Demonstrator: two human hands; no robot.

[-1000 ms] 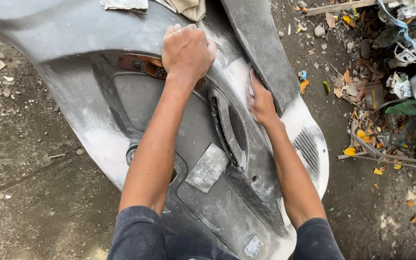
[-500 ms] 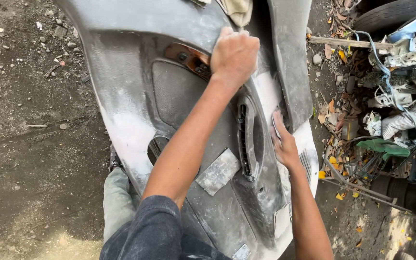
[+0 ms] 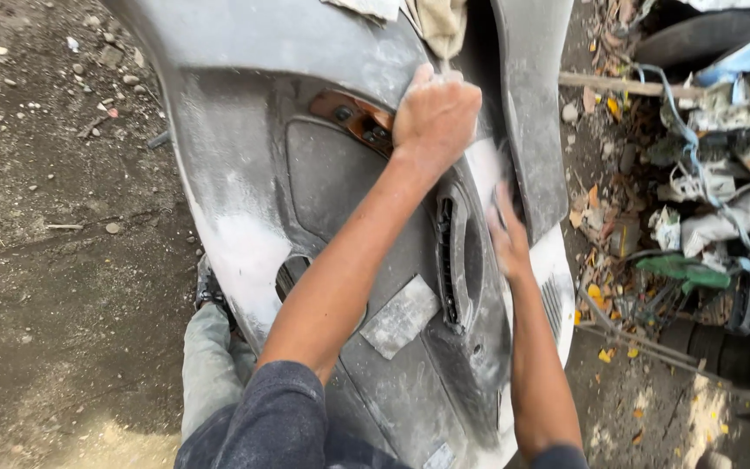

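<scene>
The grey car panel fills the frame centre, propped against the person's knee. The left hand, upper centre, is clenched on its ridge, steadying it. The right hand, centre right, is blurred; its grip cannot be told.

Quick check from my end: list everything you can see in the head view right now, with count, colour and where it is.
Vehicle body panel: one, grey with white dusty patches, fills the middle of the view.
Brown fitting: one, on the panel beside the left hand.
Grey flat patch: one, lower part of the panel.
Cloth: one, beige, top edge above the panel.
Dirt ground: brown, with small stones, on the left.
Scrap heap: mixed wires, rags and dry leaves, on the right.
Trouser leg: grey, under the panel's left edge.
Left hand: closed, pressed on the panel near its top.
Right hand: blurred, against the panel's right side.
</scene>
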